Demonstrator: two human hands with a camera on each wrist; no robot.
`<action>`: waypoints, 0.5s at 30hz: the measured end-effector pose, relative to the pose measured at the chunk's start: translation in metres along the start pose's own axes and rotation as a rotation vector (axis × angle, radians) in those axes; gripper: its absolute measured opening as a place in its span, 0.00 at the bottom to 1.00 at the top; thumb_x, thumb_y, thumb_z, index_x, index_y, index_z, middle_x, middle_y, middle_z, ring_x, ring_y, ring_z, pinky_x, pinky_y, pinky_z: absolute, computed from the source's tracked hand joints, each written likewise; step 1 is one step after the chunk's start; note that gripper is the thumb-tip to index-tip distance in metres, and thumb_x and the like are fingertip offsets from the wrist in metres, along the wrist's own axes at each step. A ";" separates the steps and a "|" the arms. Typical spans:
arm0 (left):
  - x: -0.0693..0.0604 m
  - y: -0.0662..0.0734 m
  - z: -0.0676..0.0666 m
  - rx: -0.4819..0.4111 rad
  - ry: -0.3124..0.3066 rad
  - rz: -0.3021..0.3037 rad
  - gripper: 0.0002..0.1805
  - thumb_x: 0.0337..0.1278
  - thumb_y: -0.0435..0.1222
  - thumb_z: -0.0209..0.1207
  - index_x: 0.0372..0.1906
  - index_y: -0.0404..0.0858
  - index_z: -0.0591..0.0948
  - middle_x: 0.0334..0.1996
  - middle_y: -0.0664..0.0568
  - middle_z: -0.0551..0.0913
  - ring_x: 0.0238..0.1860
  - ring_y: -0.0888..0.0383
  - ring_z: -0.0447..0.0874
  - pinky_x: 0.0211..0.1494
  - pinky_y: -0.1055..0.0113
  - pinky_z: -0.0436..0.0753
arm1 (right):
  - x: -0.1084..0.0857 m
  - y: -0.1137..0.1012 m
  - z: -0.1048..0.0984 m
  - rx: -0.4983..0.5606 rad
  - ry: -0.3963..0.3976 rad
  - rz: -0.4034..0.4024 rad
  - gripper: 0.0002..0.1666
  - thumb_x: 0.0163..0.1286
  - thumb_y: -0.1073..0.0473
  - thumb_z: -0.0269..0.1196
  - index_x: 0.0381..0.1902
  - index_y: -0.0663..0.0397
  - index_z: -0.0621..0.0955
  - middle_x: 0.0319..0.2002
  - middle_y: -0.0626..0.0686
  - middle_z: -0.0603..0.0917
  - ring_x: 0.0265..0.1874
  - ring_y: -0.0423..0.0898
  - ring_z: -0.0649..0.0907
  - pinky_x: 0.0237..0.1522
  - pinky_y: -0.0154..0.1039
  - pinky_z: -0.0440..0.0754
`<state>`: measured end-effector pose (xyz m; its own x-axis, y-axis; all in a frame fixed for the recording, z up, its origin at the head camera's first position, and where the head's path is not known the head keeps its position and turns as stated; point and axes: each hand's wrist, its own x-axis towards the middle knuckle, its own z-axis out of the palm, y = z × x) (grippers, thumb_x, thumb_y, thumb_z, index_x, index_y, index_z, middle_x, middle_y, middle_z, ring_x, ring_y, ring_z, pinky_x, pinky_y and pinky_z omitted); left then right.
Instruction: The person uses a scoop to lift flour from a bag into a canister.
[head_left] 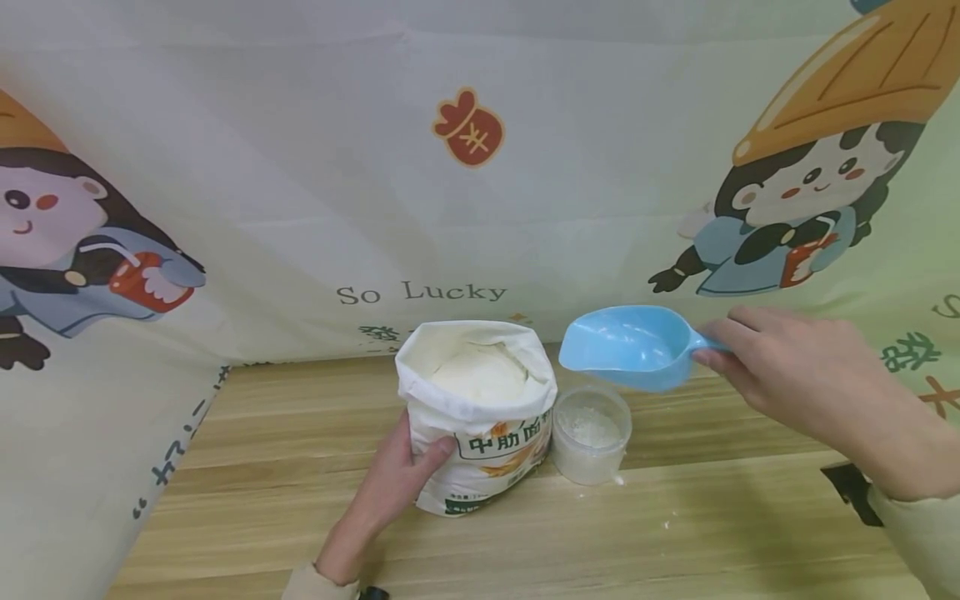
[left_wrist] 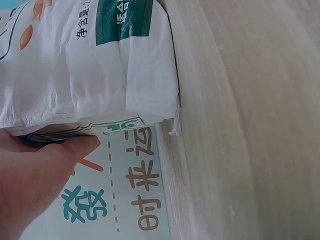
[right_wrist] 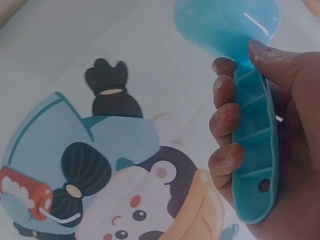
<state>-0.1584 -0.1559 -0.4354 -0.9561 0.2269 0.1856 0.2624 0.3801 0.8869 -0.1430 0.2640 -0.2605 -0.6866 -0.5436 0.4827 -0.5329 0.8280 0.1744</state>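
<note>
A white flour bag (head_left: 442, 421) stands with its top rolled open, pale flour (head_left: 483, 372) visible inside. My left hand (head_left: 408, 467) holds the bag's left side, thumb on the front; in the left wrist view this hand (left_wrist: 35, 175) is at the bag's (left_wrist: 100, 75) edge, some fingers hidden. Raised above the table, a blue scoop (head_left: 630, 342) is gripped by its handle in my right hand (head_left: 802, 375). The right wrist view shows fingers with white powder curled round the scoop's handle (right_wrist: 255, 150). Below the scoop sits a clear round tub (head_left: 591, 442) with white contents, beside the bag.
The wooden tabletop (head_left: 262, 492) has white specks near the tub. A printed cloth (head_left: 300, 167) with cartoon figures hangs behind and at the sides, close to the back of the bag.
</note>
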 end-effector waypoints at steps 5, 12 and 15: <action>0.000 0.000 0.000 -0.011 0.001 0.005 0.30 0.73 0.44 0.62 0.74 0.45 0.67 0.62 0.46 0.81 0.60 0.44 0.82 0.62 0.42 0.80 | 0.007 -0.007 -0.003 0.030 0.050 0.002 0.52 0.78 0.25 0.26 0.44 0.53 0.87 0.27 0.43 0.78 0.22 0.41 0.75 0.18 0.39 0.71; -0.001 0.001 0.000 -0.005 0.015 -0.020 0.31 0.72 0.44 0.63 0.74 0.46 0.67 0.62 0.46 0.81 0.61 0.44 0.81 0.63 0.42 0.79 | 0.024 -0.024 0.004 0.072 0.151 -0.064 0.46 0.81 0.28 0.32 0.43 0.53 0.86 0.27 0.44 0.79 0.21 0.41 0.74 0.17 0.38 0.70; -0.001 0.002 0.001 0.009 0.020 -0.028 0.30 0.71 0.45 0.63 0.72 0.44 0.69 0.61 0.46 0.82 0.60 0.44 0.82 0.61 0.43 0.81 | 0.030 -0.033 0.010 0.091 0.167 -0.082 0.45 0.81 0.29 0.32 0.42 0.53 0.86 0.28 0.45 0.79 0.22 0.41 0.74 0.17 0.39 0.70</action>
<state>-0.1570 -0.1550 -0.4342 -0.9653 0.1986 0.1694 0.2369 0.3942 0.8880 -0.1507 0.2186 -0.2604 -0.5520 -0.5719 0.6068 -0.6310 0.7622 0.1444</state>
